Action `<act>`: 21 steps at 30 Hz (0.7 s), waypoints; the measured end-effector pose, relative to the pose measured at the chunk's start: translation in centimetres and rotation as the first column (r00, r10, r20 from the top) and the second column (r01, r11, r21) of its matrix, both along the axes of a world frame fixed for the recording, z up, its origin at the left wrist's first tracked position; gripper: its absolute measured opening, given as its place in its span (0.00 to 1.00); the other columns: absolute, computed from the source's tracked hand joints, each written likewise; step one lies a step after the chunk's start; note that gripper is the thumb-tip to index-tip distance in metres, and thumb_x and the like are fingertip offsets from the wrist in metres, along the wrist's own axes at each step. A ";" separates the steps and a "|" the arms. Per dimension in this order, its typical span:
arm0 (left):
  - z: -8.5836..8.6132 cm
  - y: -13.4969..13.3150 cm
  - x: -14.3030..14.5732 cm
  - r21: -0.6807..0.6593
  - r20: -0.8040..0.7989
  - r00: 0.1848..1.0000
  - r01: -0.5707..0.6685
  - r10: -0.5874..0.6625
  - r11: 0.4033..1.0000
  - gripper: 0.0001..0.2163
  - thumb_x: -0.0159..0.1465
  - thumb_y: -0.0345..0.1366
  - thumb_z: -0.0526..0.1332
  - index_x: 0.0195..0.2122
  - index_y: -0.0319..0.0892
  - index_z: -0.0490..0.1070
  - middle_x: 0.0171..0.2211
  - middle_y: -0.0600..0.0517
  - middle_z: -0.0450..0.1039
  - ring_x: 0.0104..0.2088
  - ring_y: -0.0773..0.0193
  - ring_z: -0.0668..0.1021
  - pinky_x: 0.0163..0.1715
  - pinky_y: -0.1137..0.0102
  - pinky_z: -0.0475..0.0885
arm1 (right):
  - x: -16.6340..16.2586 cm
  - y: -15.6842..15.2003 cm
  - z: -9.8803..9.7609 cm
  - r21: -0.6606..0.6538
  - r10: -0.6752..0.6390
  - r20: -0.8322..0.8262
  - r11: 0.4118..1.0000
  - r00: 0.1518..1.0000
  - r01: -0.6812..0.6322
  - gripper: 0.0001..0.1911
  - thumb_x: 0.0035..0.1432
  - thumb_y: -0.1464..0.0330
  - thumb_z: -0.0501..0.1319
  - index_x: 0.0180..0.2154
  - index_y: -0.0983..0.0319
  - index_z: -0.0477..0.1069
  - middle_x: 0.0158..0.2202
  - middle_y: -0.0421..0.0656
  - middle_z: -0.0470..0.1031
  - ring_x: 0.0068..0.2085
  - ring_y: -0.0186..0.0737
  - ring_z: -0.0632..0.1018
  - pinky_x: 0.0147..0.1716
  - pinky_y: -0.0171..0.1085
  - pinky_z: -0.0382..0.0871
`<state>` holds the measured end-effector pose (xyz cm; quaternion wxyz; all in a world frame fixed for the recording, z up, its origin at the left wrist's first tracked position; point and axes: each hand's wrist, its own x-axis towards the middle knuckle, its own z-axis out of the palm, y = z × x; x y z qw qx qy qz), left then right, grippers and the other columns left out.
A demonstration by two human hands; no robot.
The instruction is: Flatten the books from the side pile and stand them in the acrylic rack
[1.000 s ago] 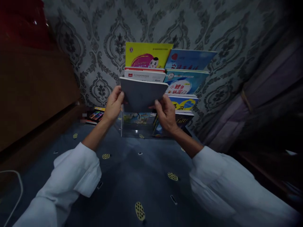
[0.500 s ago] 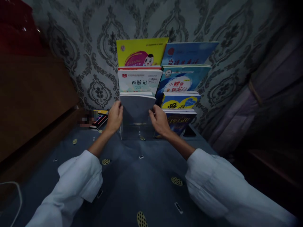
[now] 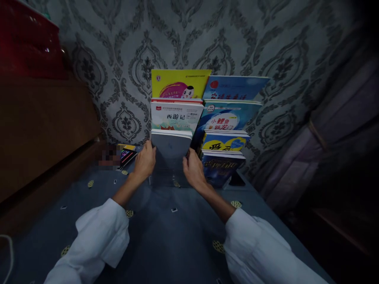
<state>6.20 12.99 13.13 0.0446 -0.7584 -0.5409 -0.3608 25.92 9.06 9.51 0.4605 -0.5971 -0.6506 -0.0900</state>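
Observation:
A book with a plain grey cover point(image 3: 170, 156) stands upright at the front left of a clear stand point(image 3: 150, 180). My left hand point(image 3: 145, 161) is closed on its left edge, and my right hand point(image 3: 194, 169) grips the right edge. Behind it rise a white book point(image 3: 174, 115) with Chinese lettering and a taller yellow book point(image 3: 174, 81). To the right, a second column holds a blue book point(image 3: 237, 86), a teal book point(image 3: 233, 112), a blue-and-yellow book point(image 3: 226, 141) and a dark blue book point(image 3: 222, 167) in front.
Patterned wallpaper point(image 3: 130, 59) covers the wall behind. On the dark blue tablecloth point(image 3: 166, 240), a few items point(image 3: 128, 156) lie left of the stand and a black flat object point(image 3: 237, 179) lies right. A wooden cabinet point(image 3: 44, 130) flanks the left, a purple curtain point(image 3: 319, 138) the right.
The view has tilted upward, so the stand and books appear lower in the picture. Both hands remain on the grey-covered book, with the right hand shifted slightly left.

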 end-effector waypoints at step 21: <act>-0.2 0.3 -0.2 0.001 -0.035 0.999 0.006 -0.006 1.000 0.09 0.75 0.35 0.48 0.47 0.40 0.66 0.44 0.42 0.76 0.44 0.55 0.81 0.41 0.67 0.71 | 0.0 0.0 -0.7 -0.050 0.007 0.043 0.999 0.999 -0.004 0.23 0.64 0.71 0.48 0.59 0.68 0.65 0.43 0.57 0.73 0.46 0.57 0.76 0.49 0.56 0.73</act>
